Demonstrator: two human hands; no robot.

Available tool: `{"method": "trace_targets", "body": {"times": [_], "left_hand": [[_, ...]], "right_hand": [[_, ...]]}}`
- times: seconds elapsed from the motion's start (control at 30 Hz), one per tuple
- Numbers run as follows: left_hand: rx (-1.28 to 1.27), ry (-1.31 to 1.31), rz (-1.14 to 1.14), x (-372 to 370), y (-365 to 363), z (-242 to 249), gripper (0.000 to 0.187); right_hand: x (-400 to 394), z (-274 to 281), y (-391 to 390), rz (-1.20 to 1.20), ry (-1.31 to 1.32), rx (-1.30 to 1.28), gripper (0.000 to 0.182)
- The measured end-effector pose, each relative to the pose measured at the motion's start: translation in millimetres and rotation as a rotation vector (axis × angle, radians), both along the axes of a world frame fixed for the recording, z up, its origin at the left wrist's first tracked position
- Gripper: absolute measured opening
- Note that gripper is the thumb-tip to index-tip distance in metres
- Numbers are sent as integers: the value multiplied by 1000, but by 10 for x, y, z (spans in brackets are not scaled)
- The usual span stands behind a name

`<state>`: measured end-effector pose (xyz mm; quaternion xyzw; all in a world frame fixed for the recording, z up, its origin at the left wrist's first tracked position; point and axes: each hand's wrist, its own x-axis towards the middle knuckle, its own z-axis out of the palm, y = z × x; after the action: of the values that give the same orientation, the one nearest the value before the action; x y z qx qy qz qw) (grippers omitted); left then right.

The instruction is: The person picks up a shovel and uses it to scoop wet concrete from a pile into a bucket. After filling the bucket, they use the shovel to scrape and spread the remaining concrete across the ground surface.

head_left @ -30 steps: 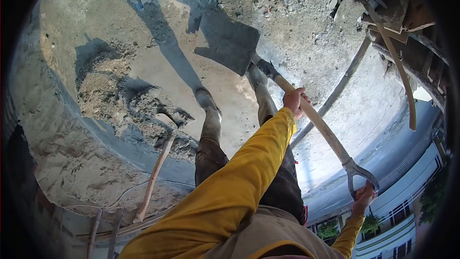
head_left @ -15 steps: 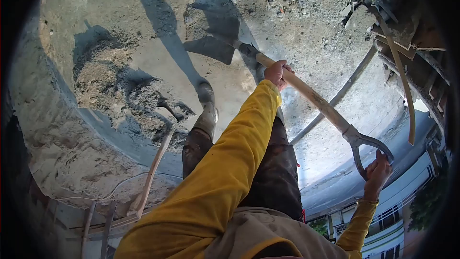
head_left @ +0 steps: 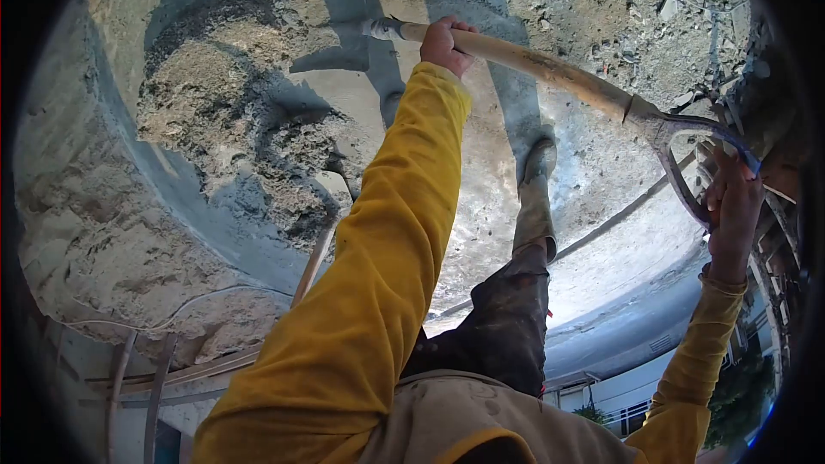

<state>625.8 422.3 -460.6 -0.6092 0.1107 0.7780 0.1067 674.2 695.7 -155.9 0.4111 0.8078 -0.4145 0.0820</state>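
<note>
A shovel (head_left: 559, 69) with a wooden shaft crosses the upper part of the head view. My left hand (head_left: 447, 45) is wrapped round its shaft, close to the metal socket. My right hand (head_left: 732, 193) is closed on the D-shaped handle at the shaft's other end. The metal blade (head_left: 348, 26) reaches the right edge of a grey-brown mound of loose, sand-like material (head_left: 215, 94). Whether the blade has gone into the mound is hard to tell, since shadow and loose material cover its far end.
Another tool with a wooden handle (head_left: 314, 265) leans against the mound's near side. A rough, broken wall edge (head_left: 94, 241) curves along the left. Rubble (head_left: 679, 0) lies at upper right, and a thin cable (head_left: 185, 314) runs along the lower left. One boot (head_left: 537, 198) stands on the floor.
Both hands have raised the shovel in view, and its blade has moved left to the mound. The handle end has swung up and right. My legs have shifted, and the view has turned slightly.
</note>
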Motion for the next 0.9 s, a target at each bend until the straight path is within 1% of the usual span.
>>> {"method": "trace_targets", "body": {"times": [0.07, 0.1, 0.17, 0.2, 0.27, 0.37, 0.43, 0.47, 0.53, 0.63, 0.7, 0.73, 0.83, 0.9], "left_hand": [[54, 91, -56, -200, -627, -3, 8], [55, 101, -25, -231, -749, 29, 8], [88, 72, -28, -299, -816, 92, 8], [104, 74, -17, -322, -844, 171, 8], [30, 43, 121, -150, -791, 222, 10], [39, 59, 136, 177, -861, 331, 12], [19, 68, 183, 467, -1010, 401, 15], [16, 85, 220, 615, -1111, 476, 17], [34, 218, 280, 901, -1364, 674, 20], [233, 504, 421, 1527, -1671, 1074, 21], [374, 728, 525, 1831, -1758, 1326, 18], [393, 794, 541, 1942, -1731, 1452, 18], [397, 946, 535, 2107, -1507, 1665, 17], [374, 983, 529, 2109, -1255, 1712, 17]], "right_hand": [[-334, -77, -400, 86, 34, -10, 27], [-481, -92, -545, 124, 44, -5, 26], [-556, -24, -667, 116, 76, 1, 23], [-480, -5, -680, 111, 105, 2, 22], [-226, -7, -647, 108, 156, 23, 21], [230, -128, -502, 152, 256, 76, 20], [555, -245, -304, 333, 347, 134, 17], [667, -227, -337, 443, 424, 159, 18], [947, -119, -539, 623, 536, 159, 19], [1471, 206, -882, 879, 562, 68, 20], [1765, 482, -868, 1110, 604, 50, 23], [1934, 578, -805, 1202, 621, 61, 25], [2145, 741, -532, 1234, 628, 145, 25], [2210, 744, -274, 1160, 587, 174, 24]]}}
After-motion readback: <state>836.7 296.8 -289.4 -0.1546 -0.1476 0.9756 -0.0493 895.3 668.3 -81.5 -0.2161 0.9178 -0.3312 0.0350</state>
